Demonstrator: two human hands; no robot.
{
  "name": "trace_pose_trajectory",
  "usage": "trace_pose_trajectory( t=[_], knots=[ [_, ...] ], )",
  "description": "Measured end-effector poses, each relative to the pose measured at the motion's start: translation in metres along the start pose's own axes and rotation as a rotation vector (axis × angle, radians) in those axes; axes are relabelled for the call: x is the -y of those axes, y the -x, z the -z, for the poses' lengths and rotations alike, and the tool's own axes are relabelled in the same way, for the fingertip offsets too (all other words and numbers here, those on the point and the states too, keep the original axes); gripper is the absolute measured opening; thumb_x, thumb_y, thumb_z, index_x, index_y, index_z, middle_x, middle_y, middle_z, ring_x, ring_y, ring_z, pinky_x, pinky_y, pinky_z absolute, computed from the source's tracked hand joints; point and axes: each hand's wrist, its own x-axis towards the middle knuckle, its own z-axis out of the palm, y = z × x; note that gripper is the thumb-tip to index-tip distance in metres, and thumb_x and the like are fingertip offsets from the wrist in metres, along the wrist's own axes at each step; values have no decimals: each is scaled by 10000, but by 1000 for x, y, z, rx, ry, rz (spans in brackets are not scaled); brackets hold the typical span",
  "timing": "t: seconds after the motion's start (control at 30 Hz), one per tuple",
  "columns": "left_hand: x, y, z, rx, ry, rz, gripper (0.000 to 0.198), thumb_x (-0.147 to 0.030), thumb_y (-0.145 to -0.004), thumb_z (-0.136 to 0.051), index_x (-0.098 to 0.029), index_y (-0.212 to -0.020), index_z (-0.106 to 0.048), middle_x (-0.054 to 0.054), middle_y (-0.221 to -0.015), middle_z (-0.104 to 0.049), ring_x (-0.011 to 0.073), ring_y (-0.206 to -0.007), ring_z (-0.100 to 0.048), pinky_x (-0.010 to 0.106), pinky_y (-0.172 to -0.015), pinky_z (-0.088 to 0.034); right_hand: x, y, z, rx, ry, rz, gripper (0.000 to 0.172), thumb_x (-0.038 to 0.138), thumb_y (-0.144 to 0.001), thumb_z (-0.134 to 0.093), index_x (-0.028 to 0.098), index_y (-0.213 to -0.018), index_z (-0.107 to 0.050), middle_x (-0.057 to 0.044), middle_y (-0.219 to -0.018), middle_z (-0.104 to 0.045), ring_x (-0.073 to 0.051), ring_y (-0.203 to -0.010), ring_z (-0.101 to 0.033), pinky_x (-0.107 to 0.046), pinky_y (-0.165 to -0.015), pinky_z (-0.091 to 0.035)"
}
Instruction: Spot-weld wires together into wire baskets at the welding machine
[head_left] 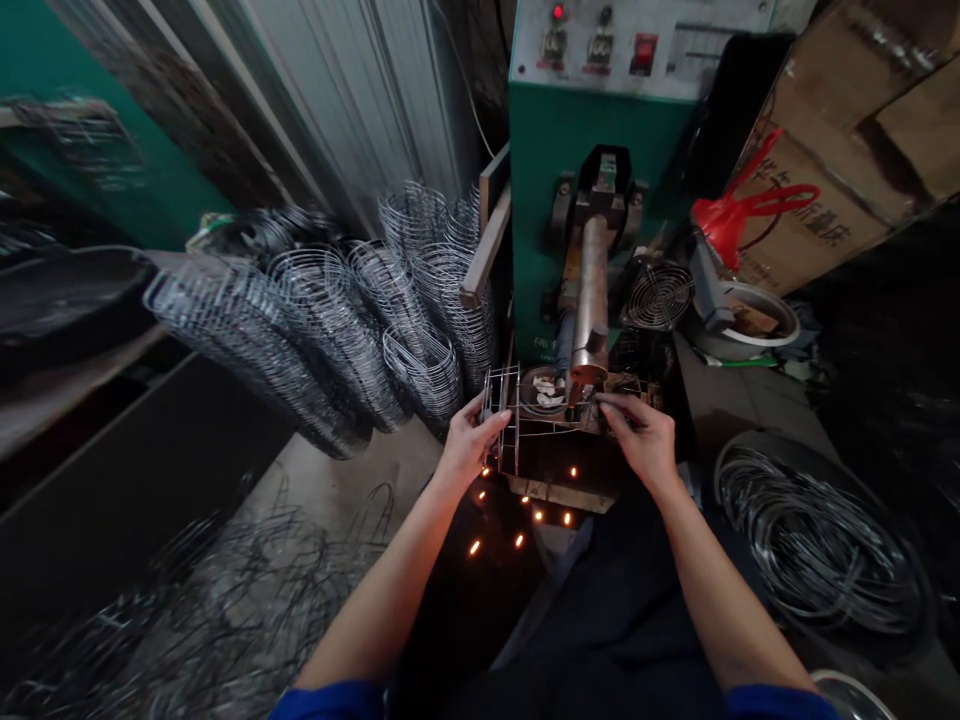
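Wire frame [517, 420] sits clamped in the grip of the left hand [469, 440], presumably to steady it, with the metal rod [594, 285] between that grip and the right hand [643, 430], whose fingertips pinch together on something unclear.

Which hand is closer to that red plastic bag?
Right. In the picture, the right hand is below and left of the red plastic bag; the left hand is farther left, holding a wire frame.
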Motion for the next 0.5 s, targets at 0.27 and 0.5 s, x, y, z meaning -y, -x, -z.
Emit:
trace_pose_trajectory(
  t=[0.27,0.5],
  knots=[
    [-47,54,62,-216,-262,-159,785,-354,-591,-883,-107,-1293,-633,-1,-767,-628,64,-530,-479,183,-447,-356,-52,60,52,20,137,-329,433,584,-868,-610,185,-964,-750,-76,-945,-744,-281,-896,-681,-355,-798,-509],
    [-153,231,249,-1210,-876,-305,575,-418,-633,-795,-129,-1115,-676,32,-884,-674,229,-839,-637,362,-719,-532,-109,101,50,405,424,-454,616,723,-725,-526,209,-963,-769,-73,-720,-709,-280,-561,-618,-388,-567,-484]
  ],
)
